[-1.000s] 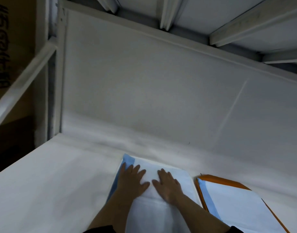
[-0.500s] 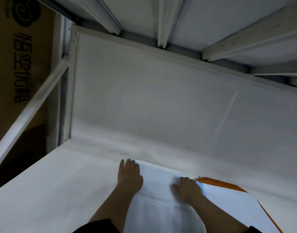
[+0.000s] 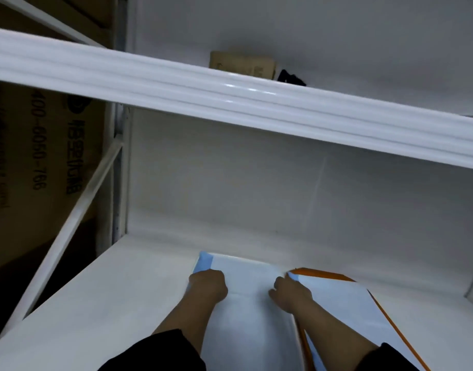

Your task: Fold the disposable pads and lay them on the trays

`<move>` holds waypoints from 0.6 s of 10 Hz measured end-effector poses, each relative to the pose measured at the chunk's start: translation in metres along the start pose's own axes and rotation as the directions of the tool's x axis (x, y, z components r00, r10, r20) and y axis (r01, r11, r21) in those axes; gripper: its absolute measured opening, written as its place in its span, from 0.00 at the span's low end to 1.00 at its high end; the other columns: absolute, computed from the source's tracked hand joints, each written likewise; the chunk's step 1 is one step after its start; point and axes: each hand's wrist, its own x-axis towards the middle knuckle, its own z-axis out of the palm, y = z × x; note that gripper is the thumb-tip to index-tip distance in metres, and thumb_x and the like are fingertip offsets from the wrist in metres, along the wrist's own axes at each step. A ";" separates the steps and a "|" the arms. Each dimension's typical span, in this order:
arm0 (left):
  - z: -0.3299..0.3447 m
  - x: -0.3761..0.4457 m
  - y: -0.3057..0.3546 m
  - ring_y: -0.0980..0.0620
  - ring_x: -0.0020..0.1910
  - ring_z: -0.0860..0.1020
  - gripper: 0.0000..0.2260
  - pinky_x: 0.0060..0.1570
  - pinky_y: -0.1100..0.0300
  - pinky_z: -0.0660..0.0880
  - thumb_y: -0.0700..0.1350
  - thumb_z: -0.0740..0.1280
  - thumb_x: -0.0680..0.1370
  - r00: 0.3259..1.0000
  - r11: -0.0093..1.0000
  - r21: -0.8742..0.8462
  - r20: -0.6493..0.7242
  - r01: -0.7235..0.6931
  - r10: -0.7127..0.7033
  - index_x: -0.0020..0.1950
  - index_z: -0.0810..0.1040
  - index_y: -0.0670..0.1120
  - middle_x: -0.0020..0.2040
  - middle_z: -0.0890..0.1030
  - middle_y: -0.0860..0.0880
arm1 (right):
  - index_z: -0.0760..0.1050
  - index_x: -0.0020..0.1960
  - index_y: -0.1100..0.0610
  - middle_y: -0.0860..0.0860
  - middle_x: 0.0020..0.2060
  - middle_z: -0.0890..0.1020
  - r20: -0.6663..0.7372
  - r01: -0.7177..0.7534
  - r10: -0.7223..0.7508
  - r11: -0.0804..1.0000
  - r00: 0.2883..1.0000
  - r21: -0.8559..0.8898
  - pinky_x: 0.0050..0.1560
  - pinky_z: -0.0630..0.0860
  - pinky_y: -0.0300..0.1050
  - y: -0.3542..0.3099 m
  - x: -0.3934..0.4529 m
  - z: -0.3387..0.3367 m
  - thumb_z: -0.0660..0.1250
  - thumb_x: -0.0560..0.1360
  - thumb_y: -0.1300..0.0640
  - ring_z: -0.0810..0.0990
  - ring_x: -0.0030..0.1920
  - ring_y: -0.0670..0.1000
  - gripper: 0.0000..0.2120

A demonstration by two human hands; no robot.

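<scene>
A white disposable pad [image 3: 247,279] with a blue border lies flat on the white shelf surface [image 3: 117,303], its far left corner showing blue. My left hand [image 3: 208,286] is curled at the pad's left edge and my right hand [image 3: 291,295] at its right edge, each seeming to grip that edge. Their fingertips are hidden under the knuckles. To the right stands an orange tray [image 3: 322,273] with another white, blue-edged pad [image 3: 339,301] lying flat on it.
A white shelf beam [image 3: 256,100] crosses the view above my hands. On the upper shelf sit a small cardboard box [image 3: 242,62] and a black object [image 3: 290,77]. A large printed carton [image 3: 42,145] and a diagonal white brace [image 3: 77,210] stand at the left.
My hands were flat on the middle of the pad. They slid apart to its side edges and curled. The view pulled back, bringing the upper shelf beam into sight.
</scene>
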 end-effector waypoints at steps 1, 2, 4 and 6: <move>0.000 -0.033 0.011 0.47 0.65 0.72 0.16 0.64 0.53 0.68 0.46 0.54 0.81 1.000 1.000 0.010 0.000 -0.001 0.001 0.68 0.70 0.45 0.66 0.73 0.47 | 0.66 0.68 0.57 0.53 0.69 0.69 0.015 -0.001 0.000 0.999 1.000 0.032 0.58 0.69 0.44 0.007 -0.026 -0.004 0.53 0.80 0.49 0.71 0.65 0.53 0.20; 0.001 -0.060 0.023 0.48 0.63 0.74 0.16 0.61 0.56 0.69 0.46 0.54 0.81 0.999 1.000 -0.006 -0.040 -0.014 0.013 0.66 0.71 0.46 0.65 0.75 0.48 | 0.70 0.64 0.56 0.51 0.67 0.71 0.006 -0.013 0.012 0.998 1.000 0.068 0.50 0.69 0.44 0.015 -0.054 -0.005 0.54 0.80 0.49 0.75 0.60 0.54 0.18; 0.008 -0.112 0.047 0.47 0.61 0.74 0.15 0.55 0.56 0.68 0.44 0.54 0.79 0.999 0.999 -0.046 -0.048 -0.009 0.006 0.63 0.72 0.45 0.62 0.76 0.48 | 0.71 0.48 0.53 0.49 0.43 0.75 -0.011 -0.069 0.072 0.983 0.997 0.168 0.42 0.69 0.41 0.043 -0.112 -0.004 0.56 0.77 0.51 0.74 0.44 0.52 0.08; 0.020 -0.141 0.063 0.47 0.52 0.80 0.11 0.52 0.55 0.75 0.46 0.56 0.77 0.999 0.962 -0.273 -0.044 -0.007 -0.006 0.52 0.75 0.45 0.54 0.81 0.47 | 0.72 0.51 0.54 0.53 0.51 0.78 -0.069 -0.061 0.081 0.964 0.994 0.258 0.45 0.69 0.43 0.082 -0.161 -0.012 0.57 0.78 0.52 0.77 0.51 0.55 0.09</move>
